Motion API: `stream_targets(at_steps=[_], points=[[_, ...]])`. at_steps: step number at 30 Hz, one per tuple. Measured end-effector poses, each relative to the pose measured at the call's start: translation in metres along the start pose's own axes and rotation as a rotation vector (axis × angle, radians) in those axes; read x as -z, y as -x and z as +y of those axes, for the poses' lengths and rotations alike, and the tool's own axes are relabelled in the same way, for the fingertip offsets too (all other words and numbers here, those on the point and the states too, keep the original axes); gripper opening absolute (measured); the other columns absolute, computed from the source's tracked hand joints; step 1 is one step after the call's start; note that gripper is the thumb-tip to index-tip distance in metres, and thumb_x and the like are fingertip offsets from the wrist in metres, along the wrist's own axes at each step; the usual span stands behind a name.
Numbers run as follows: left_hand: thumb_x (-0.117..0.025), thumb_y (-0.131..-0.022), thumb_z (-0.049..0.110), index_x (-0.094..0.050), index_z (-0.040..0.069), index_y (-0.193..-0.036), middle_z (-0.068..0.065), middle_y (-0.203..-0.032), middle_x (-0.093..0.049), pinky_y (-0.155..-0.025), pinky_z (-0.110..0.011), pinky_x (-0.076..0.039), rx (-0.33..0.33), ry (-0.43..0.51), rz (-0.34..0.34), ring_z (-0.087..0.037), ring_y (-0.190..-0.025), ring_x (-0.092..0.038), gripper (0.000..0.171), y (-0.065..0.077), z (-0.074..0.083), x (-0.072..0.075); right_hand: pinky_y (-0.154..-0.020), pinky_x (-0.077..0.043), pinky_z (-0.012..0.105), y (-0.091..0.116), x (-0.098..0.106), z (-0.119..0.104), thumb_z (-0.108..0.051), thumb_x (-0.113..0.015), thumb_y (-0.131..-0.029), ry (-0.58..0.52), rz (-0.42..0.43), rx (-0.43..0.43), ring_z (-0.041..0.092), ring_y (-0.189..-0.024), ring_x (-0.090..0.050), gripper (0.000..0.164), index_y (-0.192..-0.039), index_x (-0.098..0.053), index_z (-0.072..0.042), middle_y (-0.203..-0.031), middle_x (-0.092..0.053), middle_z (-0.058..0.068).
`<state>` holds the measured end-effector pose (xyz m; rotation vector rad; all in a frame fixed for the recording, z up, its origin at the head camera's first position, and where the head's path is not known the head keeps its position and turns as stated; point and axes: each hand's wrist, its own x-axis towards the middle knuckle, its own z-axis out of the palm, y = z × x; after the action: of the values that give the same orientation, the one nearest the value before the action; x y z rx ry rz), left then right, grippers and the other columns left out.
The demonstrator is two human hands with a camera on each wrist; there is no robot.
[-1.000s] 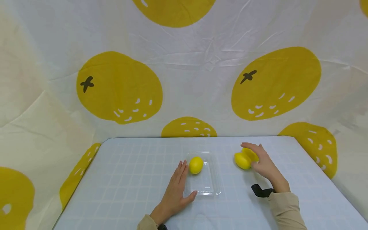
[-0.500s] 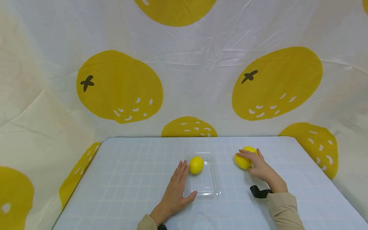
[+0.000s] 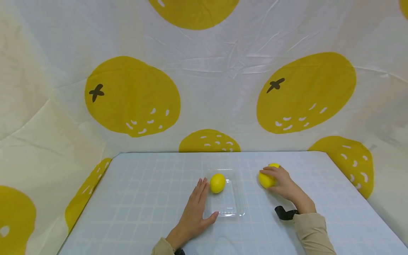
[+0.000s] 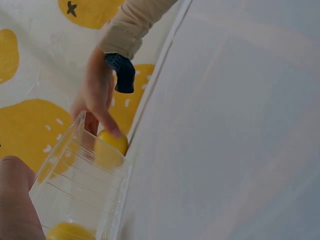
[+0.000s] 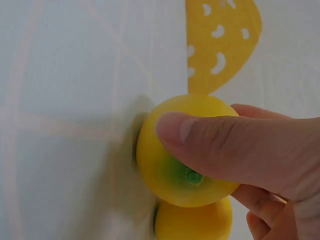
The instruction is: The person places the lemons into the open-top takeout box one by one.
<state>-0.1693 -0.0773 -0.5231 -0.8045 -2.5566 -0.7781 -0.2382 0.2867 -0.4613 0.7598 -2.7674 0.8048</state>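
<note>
right hand (image 3: 284, 183), its grip pinching a lemon (image 5: 156, 175) right of a clear tray (image 3: 227, 204); a second lemon (image 5: 192, 224) close behind could roll if nudged. left hand (image 3: 193, 215), fingers straight, rests at the tray's edge, third lemon (image 3: 217, 183) inside.

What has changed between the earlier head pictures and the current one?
The right hand has moved left and closed in from an open pose; it now grips the nearer lemon of the pair, thumb across its face. That lemon has shifted little, if at all. Nothing was let go. Unchanged: the left hand at the clear container, and the lemon inside it.
</note>
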Motion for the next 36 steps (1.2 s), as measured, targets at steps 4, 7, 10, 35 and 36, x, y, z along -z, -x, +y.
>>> stream_targets(at_steps=[4,7,10,35,36], points=[[-0.063,-0.089,0.048,-0.020,0.001,-0.157,-0.013,-0.164,-0.016,-0.121,-0.043,-0.016,-0.008,-0.001,0.015,-0.026,-0.152,-0.011,0.093,0.000,0.000,0.000,-0.102,-0.031,0.065,-0.001,-0.004,-0.002,0.009,-0.080,-0.069,-0.029,-0.020,-0.039,0.047,-0.123,-0.043,0.059,-0.126,-0.065,0.000,-0.131,-0.056,0.023],[-0.063,-0.089,0.049,-0.019,0.001,-0.157,-0.013,-0.164,-0.016,-0.122,-0.040,-0.014,-0.014,-0.004,0.025,-0.027,-0.152,-0.012,0.094,0.001,0.000,0.000,-0.102,-0.036,0.064,-0.002,-0.006,-0.006,0.008,-0.080,-0.071,-0.051,-0.037,-0.059,0.046,-0.125,-0.042,0.059,-0.127,-0.064,0.000,-0.134,-0.055,0.023],[-0.062,-0.089,0.049,-0.020,0.001,-0.157,-0.013,-0.165,-0.015,-0.121,-0.042,-0.015,-0.013,0.001,0.027,-0.027,-0.152,-0.011,0.094,0.001,0.000,-0.001,-0.103,-0.036,0.064,-0.003,-0.006,-0.011,0.006,-0.080,-0.072,-0.052,-0.050,-0.075,0.045,-0.126,-0.041,0.059,-0.128,-0.064,-0.001,-0.135,-0.054,0.022],[-0.062,-0.089,0.048,-0.018,0.000,-0.157,-0.015,-0.164,-0.016,-0.120,-0.047,-0.019,-0.023,-0.001,0.022,-0.029,-0.151,-0.012,0.094,0.001,0.000,0.001,-0.090,-0.048,0.056,-0.008,-0.019,-0.025,-0.010,-0.089,-0.067,-0.175,-0.058,-0.129,0.033,-0.106,-0.057,0.053,-0.110,-0.060,-0.015,-0.116,-0.065,0.004],[-0.062,-0.089,0.048,-0.017,0.001,-0.157,-0.014,-0.164,-0.015,-0.120,-0.047,-0.019,-0.019,0.003,0.016,-0.028,-0.152,-0.011,0.094,0.001,0.000,0.001,-0.089,-0.048,0.055,-0.008,-0.018,-0.026,-0.010,-0.089,-0.067,-0.181,-0.051,-0.128,0.034,-0.105,-0.057,0.053,-0.110,-0.060,-0.015,-0.116,-0.065,0.004]])
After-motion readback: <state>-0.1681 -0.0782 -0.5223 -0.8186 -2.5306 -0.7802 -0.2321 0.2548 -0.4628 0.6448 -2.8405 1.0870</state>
